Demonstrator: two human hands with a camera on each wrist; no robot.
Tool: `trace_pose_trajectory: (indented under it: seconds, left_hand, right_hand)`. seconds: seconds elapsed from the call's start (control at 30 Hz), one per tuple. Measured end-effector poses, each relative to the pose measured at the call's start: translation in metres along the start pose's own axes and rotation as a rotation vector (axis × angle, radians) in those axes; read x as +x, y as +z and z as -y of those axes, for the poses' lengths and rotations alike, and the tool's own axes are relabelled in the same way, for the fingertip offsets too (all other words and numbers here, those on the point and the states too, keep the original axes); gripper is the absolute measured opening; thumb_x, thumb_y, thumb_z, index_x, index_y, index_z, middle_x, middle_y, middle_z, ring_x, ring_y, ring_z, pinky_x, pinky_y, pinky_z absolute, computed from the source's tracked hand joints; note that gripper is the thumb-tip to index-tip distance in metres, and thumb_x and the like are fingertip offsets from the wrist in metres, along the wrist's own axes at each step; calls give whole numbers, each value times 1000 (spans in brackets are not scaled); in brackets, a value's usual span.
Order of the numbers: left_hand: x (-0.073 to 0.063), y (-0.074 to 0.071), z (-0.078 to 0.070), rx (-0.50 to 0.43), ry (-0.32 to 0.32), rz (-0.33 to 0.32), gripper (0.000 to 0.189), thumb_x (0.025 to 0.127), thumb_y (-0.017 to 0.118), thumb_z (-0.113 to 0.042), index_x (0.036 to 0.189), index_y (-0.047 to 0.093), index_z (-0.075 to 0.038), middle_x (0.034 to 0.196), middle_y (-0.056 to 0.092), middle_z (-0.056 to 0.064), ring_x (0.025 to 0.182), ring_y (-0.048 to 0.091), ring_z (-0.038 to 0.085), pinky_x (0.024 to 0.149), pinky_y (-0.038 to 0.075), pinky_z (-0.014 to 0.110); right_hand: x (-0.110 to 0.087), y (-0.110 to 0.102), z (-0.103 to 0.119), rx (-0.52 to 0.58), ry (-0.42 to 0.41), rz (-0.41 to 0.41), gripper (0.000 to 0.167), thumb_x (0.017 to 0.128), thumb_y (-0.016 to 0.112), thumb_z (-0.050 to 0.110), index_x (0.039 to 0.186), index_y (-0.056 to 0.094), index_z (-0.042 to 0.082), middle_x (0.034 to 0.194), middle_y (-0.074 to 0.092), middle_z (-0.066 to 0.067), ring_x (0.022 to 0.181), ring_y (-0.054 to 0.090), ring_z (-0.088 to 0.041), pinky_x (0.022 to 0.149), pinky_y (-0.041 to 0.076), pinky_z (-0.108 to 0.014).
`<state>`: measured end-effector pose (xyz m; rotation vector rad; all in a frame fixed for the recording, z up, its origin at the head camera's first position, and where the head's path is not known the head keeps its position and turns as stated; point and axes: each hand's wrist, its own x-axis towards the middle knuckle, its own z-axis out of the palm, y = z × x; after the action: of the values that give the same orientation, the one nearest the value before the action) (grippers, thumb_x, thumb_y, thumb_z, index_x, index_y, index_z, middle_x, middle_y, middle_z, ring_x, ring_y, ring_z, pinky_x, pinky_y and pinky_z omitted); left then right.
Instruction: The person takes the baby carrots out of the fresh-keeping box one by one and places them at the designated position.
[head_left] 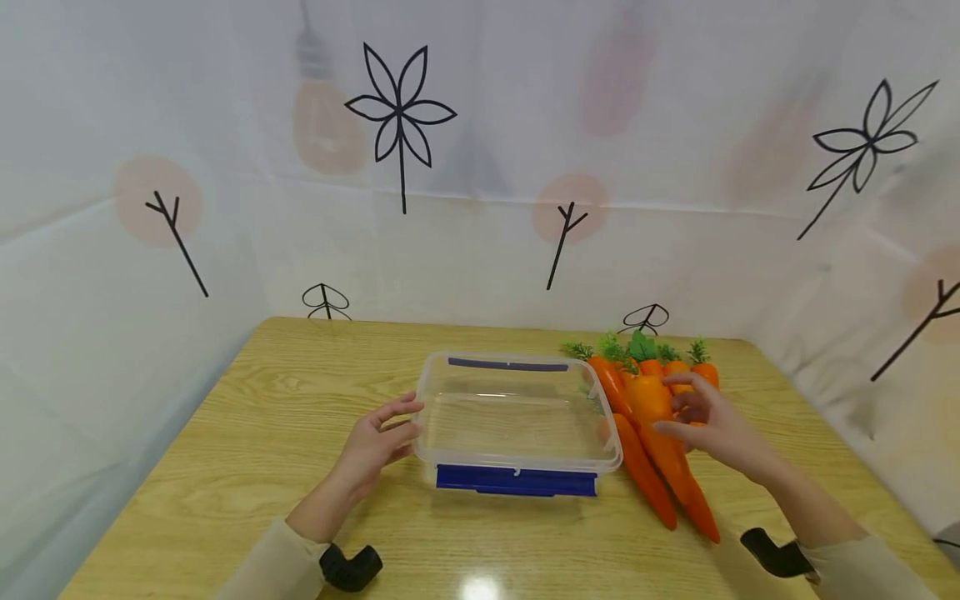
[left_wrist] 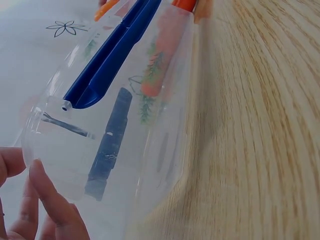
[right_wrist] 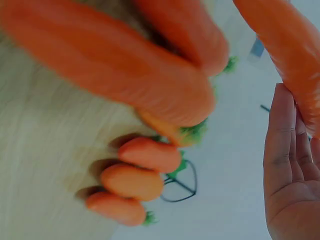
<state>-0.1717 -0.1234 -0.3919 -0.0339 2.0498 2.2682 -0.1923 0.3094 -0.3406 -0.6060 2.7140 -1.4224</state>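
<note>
A clear plastic food container [head_left: 517,421] with blue clips [head_left: 517,481] stands on the table, its top uncovered. My left hand [head_left: 378,437] is at its left side, the fairly straight fingertips touching the rim; the left wrist view shows the fingers [left_wrist: 45,187] against the clear edge. On the right, my right hand [head_left: 708,417] holds a thick orange carrot [head_left: 651,400] between thumb and fingers. In the right wrist view this carrot [right_wrist: 292,50] lies against the fingers, apart from the others. Two long carrots [head_left: 647,479] lie beside the container.
Several smaller carrots with green tops [head_left: 701,375] lie behind my right hand. Wood-grained tabletop [head_left: 315,392] extends left and in front of the container. A white cloth with drawn flowers [head_left: 480,250] hangs around the back and sides.
</note>
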Motion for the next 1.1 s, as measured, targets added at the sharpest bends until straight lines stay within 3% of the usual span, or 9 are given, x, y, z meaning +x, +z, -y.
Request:
trace_pose_trajectory:
  seconds: [0.5, 0.77, 0.93, 1.1]
  left_hand:
    - [-2, -2, 0, 6, 9, 1, 39, 87, 63, -5, 124, 56, 5, 144, 39, 6, 98, 56, 13, 76, 48, 29]
    - [0, 0, 2, 7, -3, -4, 38, 86, 63, -3, 123, 57, 5, 143, 40, 4, 95, 57, 13, 75, 49, 29]
    - [2, 0, 4, 11, -9, -14, 37, 86, 63, -1, 123, 57, 4, 142, 41, 0, 98, 57, 16, 76, 50, 30]
    - [2, 0, 5, 0, -8, -14, 38, 85, 63, -2, 122, 57, 4, 142, 41, 1, 98, 57, 16, 75, 50, 31]
  right_hand:
    - [-23, -22, -48, -29, 173, -19, 55, 89, 64, 10, 130, 29, -4, 92, 48, -13, 67, 56, -14, 53, 51, -36]
    - [-36, -29, -70, -45, 332, 55, 64, 90, 63, 18, 133, 25, -8, 96, 52, -17, 69, 56, -20, 57, 53, -37]
    - [-39, -28, -76, -48, 355, 113, 63, 90, 63, 20, 132, 27, -10, 93, 55, -15, 71, 56, -23, 58, 53, -37]
    - [-39, -23, -76, -91, 353, 120, 64, 89, 64, 22, 132, 29, -11, 92, 55, -14, 73, 56, -23, 57, 52, -35]
